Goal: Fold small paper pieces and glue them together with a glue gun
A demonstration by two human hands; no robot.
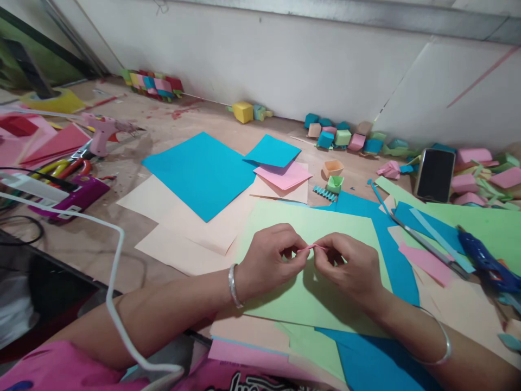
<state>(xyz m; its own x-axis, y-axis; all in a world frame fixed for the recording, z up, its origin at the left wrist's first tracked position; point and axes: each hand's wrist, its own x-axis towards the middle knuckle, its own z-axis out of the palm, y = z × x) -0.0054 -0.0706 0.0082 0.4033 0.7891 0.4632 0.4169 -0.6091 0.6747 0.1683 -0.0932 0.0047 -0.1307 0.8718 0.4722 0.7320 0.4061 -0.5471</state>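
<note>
A thin strip of pink paper (311, 247) is stretched between my two hands, pinched at both ends. My left hand (272, 255) closes thumb and fingertips on its left end. On the other end, my right hand (350, 269) grips with thumb and forefinger. Both hands are over a light green sheet of paper (293, 304). Just beyond them stand a small green paper box (335, 184) and a peach paper box (332, 168), with a folded blue paper strip (324, 193) beside the green one.
Blue sheets (203, 174) and pink squares (283, 176) lie ahead. A phone (435, 175), scissors (427, 244) and a blue glue gun (488, 260) are on the right. A pink glue gun (100, 133) and a white cable (116, 271) are left. Paper boxes (342, 138) line the wall.
</note>
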